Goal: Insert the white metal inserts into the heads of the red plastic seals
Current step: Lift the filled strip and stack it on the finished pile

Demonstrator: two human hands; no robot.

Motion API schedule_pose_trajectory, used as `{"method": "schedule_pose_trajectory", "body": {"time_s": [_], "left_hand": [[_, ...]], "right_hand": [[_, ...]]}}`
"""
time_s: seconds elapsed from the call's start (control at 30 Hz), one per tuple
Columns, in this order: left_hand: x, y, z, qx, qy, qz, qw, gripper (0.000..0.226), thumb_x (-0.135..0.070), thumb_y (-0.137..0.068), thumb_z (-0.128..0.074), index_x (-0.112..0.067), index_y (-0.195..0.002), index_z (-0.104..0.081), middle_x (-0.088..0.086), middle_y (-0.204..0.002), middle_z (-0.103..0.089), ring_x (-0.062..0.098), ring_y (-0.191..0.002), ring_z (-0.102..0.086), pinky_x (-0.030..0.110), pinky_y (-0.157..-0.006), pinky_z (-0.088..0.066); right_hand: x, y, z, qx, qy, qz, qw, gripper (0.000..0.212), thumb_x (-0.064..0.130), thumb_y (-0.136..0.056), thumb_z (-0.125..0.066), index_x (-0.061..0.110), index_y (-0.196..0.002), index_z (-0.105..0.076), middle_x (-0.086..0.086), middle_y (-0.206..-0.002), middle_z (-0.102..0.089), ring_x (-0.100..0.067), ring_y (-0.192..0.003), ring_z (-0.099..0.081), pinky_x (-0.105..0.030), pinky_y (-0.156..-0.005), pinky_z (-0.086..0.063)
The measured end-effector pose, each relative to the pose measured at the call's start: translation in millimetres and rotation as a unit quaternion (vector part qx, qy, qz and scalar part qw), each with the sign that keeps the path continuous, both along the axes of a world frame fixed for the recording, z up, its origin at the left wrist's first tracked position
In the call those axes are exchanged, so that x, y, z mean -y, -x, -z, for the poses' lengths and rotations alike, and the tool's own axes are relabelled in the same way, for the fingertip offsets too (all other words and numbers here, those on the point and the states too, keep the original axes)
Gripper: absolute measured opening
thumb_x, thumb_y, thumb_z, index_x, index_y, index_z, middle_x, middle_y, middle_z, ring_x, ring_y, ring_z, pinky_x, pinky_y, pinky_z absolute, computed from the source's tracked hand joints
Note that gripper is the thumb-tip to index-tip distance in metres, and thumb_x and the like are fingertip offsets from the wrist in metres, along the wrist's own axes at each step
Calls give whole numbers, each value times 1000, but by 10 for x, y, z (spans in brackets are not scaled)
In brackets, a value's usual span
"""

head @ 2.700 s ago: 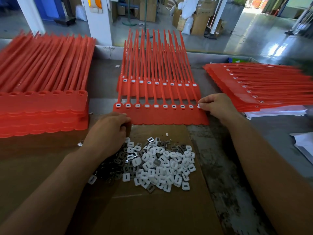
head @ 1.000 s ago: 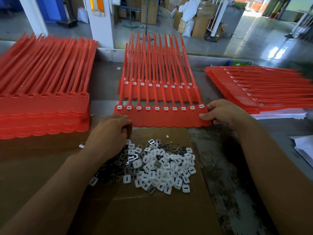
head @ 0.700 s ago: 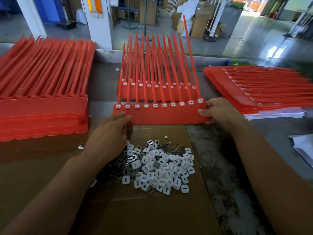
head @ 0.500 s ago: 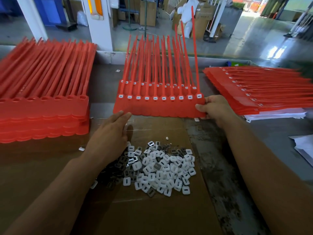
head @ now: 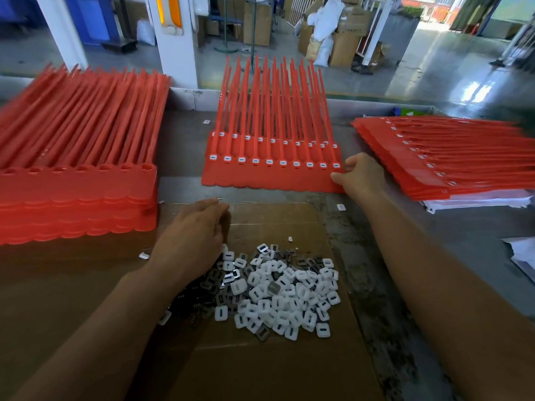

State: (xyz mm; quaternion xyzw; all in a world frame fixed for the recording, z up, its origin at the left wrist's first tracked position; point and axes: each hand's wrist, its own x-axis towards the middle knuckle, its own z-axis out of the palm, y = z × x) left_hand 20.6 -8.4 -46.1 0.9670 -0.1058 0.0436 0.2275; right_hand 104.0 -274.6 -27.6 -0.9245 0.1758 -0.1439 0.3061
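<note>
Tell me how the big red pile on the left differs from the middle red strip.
The left pile has empty holes; the middle strip has white inserts there. The left pile is thick and untouched; the middle strip is thin, gripped by the right hand. Both are red seals.

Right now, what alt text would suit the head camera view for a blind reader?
A right hand pinches the corner of a red seal strip fitted with white inserts; the left hand is beside a pile of loose inserts on cardboard.
</note>
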Motion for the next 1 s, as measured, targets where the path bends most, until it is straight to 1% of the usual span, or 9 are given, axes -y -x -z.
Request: {"method": "schedule_pose_trajectory", "body": {"time_s": [0.17,0.27,0.37,0.53,0.6,0.7,0.83,0.93,1.0], "left_hand": [[-4,-10,18,0,-3,-1,1000,44,-11,-92,-41,-19,-134,-45,2,-145,-38,20,-132,-33,33,-109,-24],[4,-16,22,1,-7,0,1000,43,-11,-92,-41,-18,-134,-46,3,-145,-38,20,-132,-33,33,-108,-25],[0,-15,19,0,-10,0,1000,43,-12,-92,-40,-19,-134,-46,2,-145,-38,20,-133,-33,34,-108,-26],[1,-6,11,5,-13,2,1000,42,-11,-92,-41,-19,-133,-47,2,-145,-38,20,-132,-33,31,-107,-26],[2,4,4,9,-9,0,1000,42,-11,-92,-41,-18,-132,-48,1,-144,-39,19,-130,-35,31,-105,-28],[0,14,-5,13,-9,2,1000,41,-10,-92,-41,-18,-132,-49,1,-143,-40,19,-129,-37,29,-104,-28],[8,9,-6,12,-8,2,1000,41,-11,-93,-40,-18,-132,-48,0,-143,-40,18,-129,-36,27,-104,-27],[3,5,0,11,-8,1,1000,41,-11,-93,-40,-18,-132,-48,1,-143,-40,18,-129,-36,28,-104,-27],[2,0,3,13,-8,3,1000,41,-11,-92,-41,-17,-132,-49,1,-143,-40,19,-129,-36,28,-104,-27]], "right_hand": [[-56,115,7,29,78,-66,994,45,34,-78,-71,10,-115,-61,-10,-118,-57,-25,-111,-52,-34,-88,-40],[-55,102,-26,-51,94,-114,988,63,45,-72,-74,18,-125,-53,-8,-128,-53,-25,-120,-47,-37,-99,-39],[-55,102,-9,-137,46,-115,983,79,47,-72,-73,18,-137,-37,-7,-141,-42,-27,-131,-37,-43,-107,-32],[-64,104,35,-83,24,-122,989,67,38,-77,-72,16,-132,-42,-5,-135,-49,-23,-123,-46,-29,-89,-33],[-68,80,55,-66,5,-124,990,62,34,-77,-72,16,-130,-44,-5,-131,-52,-23,-119,-48,-28,-90,-34],[-72,45,82,-59,-2,-123,991,62,32,-79,-70,17,-132,-42,-5,-132,-49,-24,-120,-47,-37,-99,-39],[-97,50,108,18,-22,-113,993,64,20,-74,-75,17,-130,-44,-2,-122,-53,-20,-112,-51,-28,-90,-38],[-154,51,71,87,-81,-79,990,75,3,-69,-74,9,-135,-39,1,-108,-55,-17,-105,-53,-14,-87,-41],[-169,25,8,66,-164,-34,984,72,-4,-72,-70,4,-136,-38,-7,-116,-59,-18,-103,-56,-28,-92,-46]]}}
